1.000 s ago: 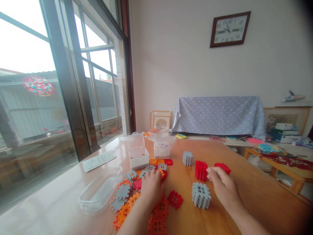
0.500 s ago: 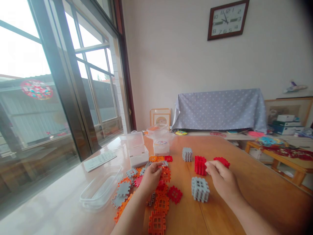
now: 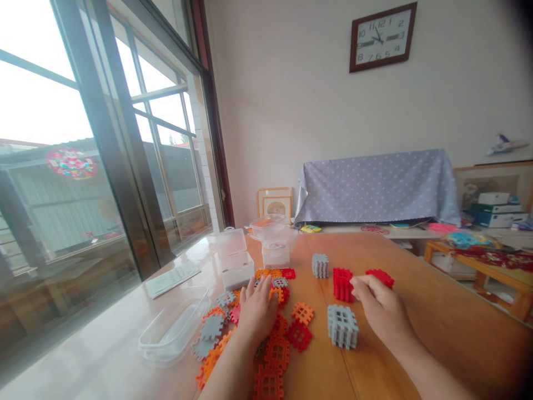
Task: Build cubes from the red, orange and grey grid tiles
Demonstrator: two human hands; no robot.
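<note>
Nearest: loose tiles (image 3: 268, 382), orange, red and grey, strewn over the surface (image 3: 416, 328). Left hand (image 3: 258, 311) lay flat on that pile, fingers spread, gripping nothing that I could see. Clear tray (image 3: 175, 328) to its left, near the window. Grey cube (image 3: 342, 326) stood between the two hands, untouched. Right hand (image 3: 381, 311) was just past it, fingers curled together, tips against the right side of the red cube (image 3: 342, 284). Couldn't tell if it was an actual pinch or only contact. Red cube sat upright on the surface, with a flat red tile (image 3: 380, 276) just beside it on the right.

Handling guess: light, stiff plastic lattice, hollow, press-fit joints. Not slippery, since the notched edges give purchase. Take the cube across two opposite faces and squeeze lightly, or the panels may pop out. Take flat tiles by an edge.

Further out: a second grey cube (image 3: 320, 265), clear boxes (image 3: 236, 264), wall clock (image 3: 382, 38).
</note>
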